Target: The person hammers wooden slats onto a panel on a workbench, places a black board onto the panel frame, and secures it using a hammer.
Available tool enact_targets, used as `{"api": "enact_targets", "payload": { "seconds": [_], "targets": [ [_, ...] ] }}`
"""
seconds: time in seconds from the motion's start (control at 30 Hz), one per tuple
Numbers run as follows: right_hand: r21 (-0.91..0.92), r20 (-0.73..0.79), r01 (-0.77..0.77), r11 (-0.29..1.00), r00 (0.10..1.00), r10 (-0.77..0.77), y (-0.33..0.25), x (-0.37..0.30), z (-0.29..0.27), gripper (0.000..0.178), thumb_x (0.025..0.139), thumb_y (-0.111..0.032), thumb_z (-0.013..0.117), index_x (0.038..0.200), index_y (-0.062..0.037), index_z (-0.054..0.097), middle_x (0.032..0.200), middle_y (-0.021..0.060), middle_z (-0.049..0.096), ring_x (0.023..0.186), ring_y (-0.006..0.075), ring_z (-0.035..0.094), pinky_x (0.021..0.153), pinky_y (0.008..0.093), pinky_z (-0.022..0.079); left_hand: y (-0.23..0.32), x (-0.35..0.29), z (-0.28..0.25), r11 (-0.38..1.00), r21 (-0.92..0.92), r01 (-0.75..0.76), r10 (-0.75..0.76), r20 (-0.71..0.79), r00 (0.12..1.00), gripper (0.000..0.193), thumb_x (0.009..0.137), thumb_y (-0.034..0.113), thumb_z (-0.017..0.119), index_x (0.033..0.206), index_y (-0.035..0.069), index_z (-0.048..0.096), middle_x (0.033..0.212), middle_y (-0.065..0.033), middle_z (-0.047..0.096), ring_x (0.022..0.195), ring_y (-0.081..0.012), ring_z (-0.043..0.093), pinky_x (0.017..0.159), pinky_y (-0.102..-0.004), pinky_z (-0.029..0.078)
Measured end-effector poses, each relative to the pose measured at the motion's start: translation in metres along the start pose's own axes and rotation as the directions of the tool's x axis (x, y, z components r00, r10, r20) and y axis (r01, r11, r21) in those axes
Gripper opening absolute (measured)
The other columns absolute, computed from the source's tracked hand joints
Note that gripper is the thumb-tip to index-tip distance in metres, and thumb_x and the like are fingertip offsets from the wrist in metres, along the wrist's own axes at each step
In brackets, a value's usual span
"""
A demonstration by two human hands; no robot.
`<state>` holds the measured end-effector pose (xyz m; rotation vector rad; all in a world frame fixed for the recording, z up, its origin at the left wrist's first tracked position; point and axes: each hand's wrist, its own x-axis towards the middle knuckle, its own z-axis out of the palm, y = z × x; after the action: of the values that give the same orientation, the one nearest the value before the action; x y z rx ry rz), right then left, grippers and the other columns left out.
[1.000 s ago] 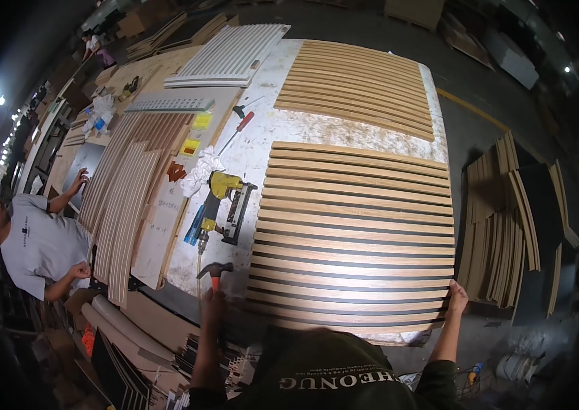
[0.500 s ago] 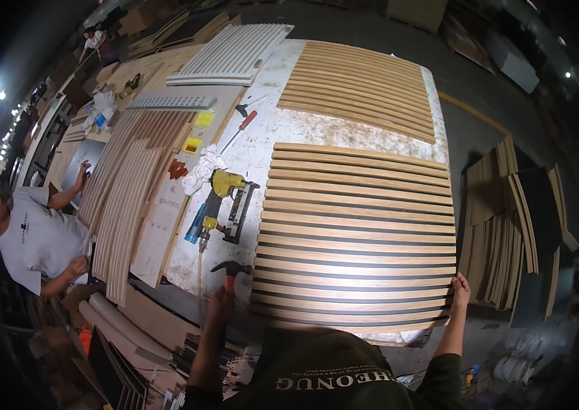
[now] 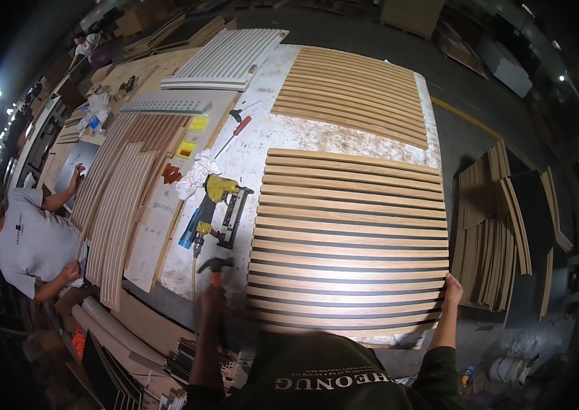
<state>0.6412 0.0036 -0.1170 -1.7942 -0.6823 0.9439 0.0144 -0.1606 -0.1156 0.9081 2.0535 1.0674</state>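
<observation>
Beside the near left corner of the desk (image 3: 262, 133), through the head view, I see the hammer (image 3: 216, 264) drawn a little leftward since half a second ago, when its head stood close by the left edge of the slatted panel (image 3: 347, 240); now a gap shows between them. My whole picture has also shifted slightly, while the right hand (image 3: 452, 290) stays at the panel's right edge. For writing, I find pale lettering, upside down to me, on the wearer's dark shirt (image 3: 323, 362), small dark print on the co-worker's grey shirt (image 3: 36, 242), and faint handwritten marks on a pale board (image 3: 156, 222) to the left. The wood-faced panel, with dark grooves, lies flat on the desk, between the two hands. I have the left hand (image 3: 214, 298), somewhat blurred, wrapped round the hammer's handle, off the panel's left side, with the nail gun (image 3: 221, 188) lying beyond it. The right hand's fingers are bent against the panel's edge; whether they pinch it or merely rest there, I cannot tell.
</observation>
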Motion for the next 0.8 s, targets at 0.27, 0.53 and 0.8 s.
{"api": "enact_targets", "payload": {
  "seconds": [0.27, 0.53, 0.8],
  "targets": [
    [0.016, -0.013, 0.007, 1.0, 1.0, -0.007, 0.001, -0.001, -0.004, 0.029, 0.08, -0.019, 0.063, 0.098, 0.0037, 0.063, 0.088, 0.0056, 0.063, 0.078, 0.0134, 0.056, 0.074, 0.0242, 0.043, 0.005, 0.005, 0.004, 0.935, -0.206, 0.29, -0.268, 0.13, 0.955, 0.025, 0.089, 0.025, 0.044, 0.076, 0.005, 0.052, 0.058, -0.0019, 0.048, 0.049, -0.0113, 0.045, 0.044, -0.0278, 0.037],
    [0.002, -0.012, -0.026, 1.0, 1.0, 0.026, -0.002, 0.0, -0.002, 0.03, 0.082, -0.019, 0.061, 0.101, 0.0033, 0.061, 0.089, 0.0055, 0.063, 0.08, 0.013, 0.056, 0.075, 0.0247, 0.043, 0.005, 0.004, 0.014, 0.96, 0.011, 0.279, -0.277, 0.146, 0.95, 0.035, 0.087, 0.036, 0.046, 0.078, 0.003, 0.055, 0.06, -0.0052, 0.054, 0.053, -0.0142, 0.052, 0.05, -0.0292, 0.04],
    [-0.178, 0.027, 0.002, 0.984, 1.0, 0.003, -0.017, 0.031, -0.004, 0.029, 0.083, -0.019, 0.059, 0.104, 0.0023, 0.061, 0.096, 0.0059, 0.063, 0.087, 0.0127, 0.056, 0.079, 0.025, 0.042, 0.023, -0.002, 0.014, 0.973, -0.025, 0.231, -0.226, 0.128, 0.966, 0.032, 0.088, 0.031, 0.046, 0.076, 0.003, 0.054, 0.055, -0.0037, 0.049, 0.049, -0.0123, 0.048, 0.046, -0.0277, 0.037]
  ]
}}
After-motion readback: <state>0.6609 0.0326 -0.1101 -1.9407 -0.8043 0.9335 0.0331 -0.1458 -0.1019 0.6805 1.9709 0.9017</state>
